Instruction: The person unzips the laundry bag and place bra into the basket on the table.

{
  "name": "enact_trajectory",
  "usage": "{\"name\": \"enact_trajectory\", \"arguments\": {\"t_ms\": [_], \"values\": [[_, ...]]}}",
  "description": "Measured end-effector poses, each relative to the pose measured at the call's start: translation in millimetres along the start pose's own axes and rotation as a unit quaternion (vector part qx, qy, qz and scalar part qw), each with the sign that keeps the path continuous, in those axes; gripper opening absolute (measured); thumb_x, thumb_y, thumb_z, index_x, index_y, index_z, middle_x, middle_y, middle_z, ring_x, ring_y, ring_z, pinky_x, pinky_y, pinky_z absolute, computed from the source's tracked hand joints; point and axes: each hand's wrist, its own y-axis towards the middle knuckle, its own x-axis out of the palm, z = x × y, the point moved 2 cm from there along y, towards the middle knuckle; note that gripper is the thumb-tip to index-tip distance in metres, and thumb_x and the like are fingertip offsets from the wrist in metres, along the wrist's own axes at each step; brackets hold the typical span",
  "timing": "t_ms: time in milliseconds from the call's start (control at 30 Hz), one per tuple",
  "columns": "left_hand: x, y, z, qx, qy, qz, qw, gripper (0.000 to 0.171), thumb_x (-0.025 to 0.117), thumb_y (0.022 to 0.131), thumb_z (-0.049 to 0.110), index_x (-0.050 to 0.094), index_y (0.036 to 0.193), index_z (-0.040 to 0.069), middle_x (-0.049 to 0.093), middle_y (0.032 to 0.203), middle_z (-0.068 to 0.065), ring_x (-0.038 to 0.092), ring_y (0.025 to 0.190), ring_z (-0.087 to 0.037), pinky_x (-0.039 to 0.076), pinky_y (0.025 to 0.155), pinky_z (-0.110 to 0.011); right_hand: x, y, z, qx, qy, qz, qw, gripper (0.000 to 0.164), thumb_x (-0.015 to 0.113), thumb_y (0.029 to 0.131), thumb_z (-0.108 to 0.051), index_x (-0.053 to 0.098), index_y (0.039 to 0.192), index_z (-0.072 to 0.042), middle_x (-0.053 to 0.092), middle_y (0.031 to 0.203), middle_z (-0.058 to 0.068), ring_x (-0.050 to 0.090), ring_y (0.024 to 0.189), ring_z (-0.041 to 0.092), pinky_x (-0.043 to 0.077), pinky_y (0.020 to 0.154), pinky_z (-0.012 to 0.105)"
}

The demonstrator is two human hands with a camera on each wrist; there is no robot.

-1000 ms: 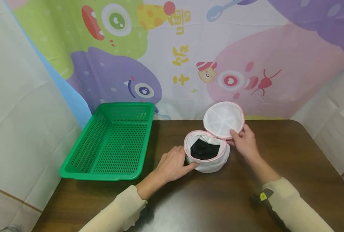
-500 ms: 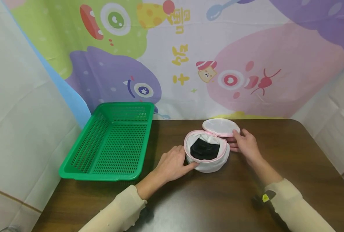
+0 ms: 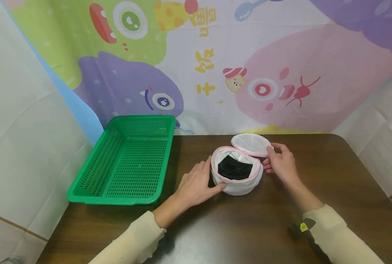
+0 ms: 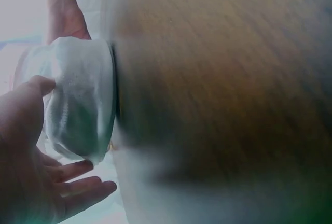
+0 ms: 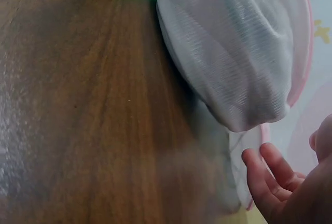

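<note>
A round white mesh laundry bag (image 3: 243,189) with a pink-trimmed rim stands on the table, its top unfastened. Folded black cloth (image 3: 234,168) lies inside it. My left hand (image 3: 196,185) rests against the bag's left side, thumb at the front and fingers fairly straight along the side; the left wrist view shows the thumb touching the mesh (image 4: 80,94). My right hand (image 3: 283,165) pinches the right edge of the bag's round lid (image 3: 252,143), which tilts back behind the opening. In the right wrist view, loosely bent fingers (image 5: 254,169) overlap the lid beside the bag (image 5: 228,53).
A green perforated plastic basket (image 3: 164,172) stands to the left of the bag on the brown wooden table (image 3: 235,234). Behind the table hangs a cartoon-printed cloth (image 3: 209,110). Pale panels (image 3: 24,146) border the left side.
My right hand has tipped the lid from nearly upright to leaning back. The bag has shifted very slightly right and back; my left hand stays at its side.
</note>
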Motion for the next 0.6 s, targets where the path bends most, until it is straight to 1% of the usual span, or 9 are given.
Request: {"name": "enact_trajectory", "arguments": {"t_ms": [100,167,233,367,500,600], "values": [[-4.2,0.1,2.7,-0.008,-0.003,-0.002,1.0,0.117,0.074,0.095,0.073,0.025,0.179,0.007,0.059,0.164,-0.016,0.063,0.144,-0.031,0.068,0.098,-0.052,-2.4,-3.3,-5.5,-0.022,-0.001,0.012,1.0,0.056,0.053,0.119,-0.033,0.046,0.161,0.003,0.069,0.07,-0.012,0.07,0.062,0.001,0.065,0.062,0.022],[-7.7,0.3,4.8,-0.006,-0.006,0.004,1.0,0.123,0.075,0.093,0.074,0.02,0.18,0.009,0.055,0.168,-0.015,0.06,0.148,-0.031,0.068,0.098,-0.053,-2.8,-6.1,-9.6,-0.032,-0.001,0.016,0.999,0.055,0.054,0.118,-0.034,0.049,0.158,0.003,0.069,0.069,-0.012,0.07,0.062,0.001,0.064,0.062,0.022],[-11.8,0.8,7.4,0.002,-0.012,0.017,0.9998,0.126,0.077,0.091,0.074,0.017,0.181,0.01,0.053,0.17,-0.015,0.06,0.15,-0.032,0.068,0.097,-0.055,-2.7,-7.9,-13.0,-0.042,-0.003,0.017,0.999,0.054,0.054,0.118,-0.035,0.05,0.157,0.003,0.069,0.069,-0.012,0.07,0.061,0.001,0.064,0.061,0.022],[-19.9,3.2,12.1,0.022,-0.023,0.038,0.9988,0.127,0.076,0.09,0.075,0.016,0.181,0.011,0.049,0.173,-0.015,0.058,0.154,-0.032,0.068,0.098,-0.058,-1.4,-11.2,-18.5,-0.054,-0.009,0.017,0.998,0.054,0.055,0.118,-0.034,0.051,0.157,0.003,0.07,0.069,-0.011,0.069,0.061,0.001,0.063,0.061,0.021],[-27.1,4.7,14.7,0.034,-0.023,0.04,0.9983,0.122,0.075,0.091,0.075,0.02,0.181,0.012,0.046,0.177,-0.014,0.054,0.158,-0.032,0.067,0.102,-0.058,-1.1,-14.0,-22.0,-0.062,-0.026,0.021,0.998,0.052,0.056,0.118,-0.033,0.053,0.156,0.002,0.07,0.069,-0.009,0.069,0.06,0.002,0.063,0.061,0.021],[-33.7,5.5,15.6,0.042,-0.028,0.047,0.9976,0.117,0.074,0.093,0.074,0.024,0.18,0.013,0.046,0.178,-0.015,0.052,0.161,-0.033,0.066,0.103,-0.059,-1.9,-16.1,-26.2,-0.073,-0.034,0.025,0.996,0.05,0.056,0.118,-0.033,0.055,0.154,0.001,0.071,0.069,-0.007,0.069,0.06,0.002,0.064,0.061,0.022]]}}
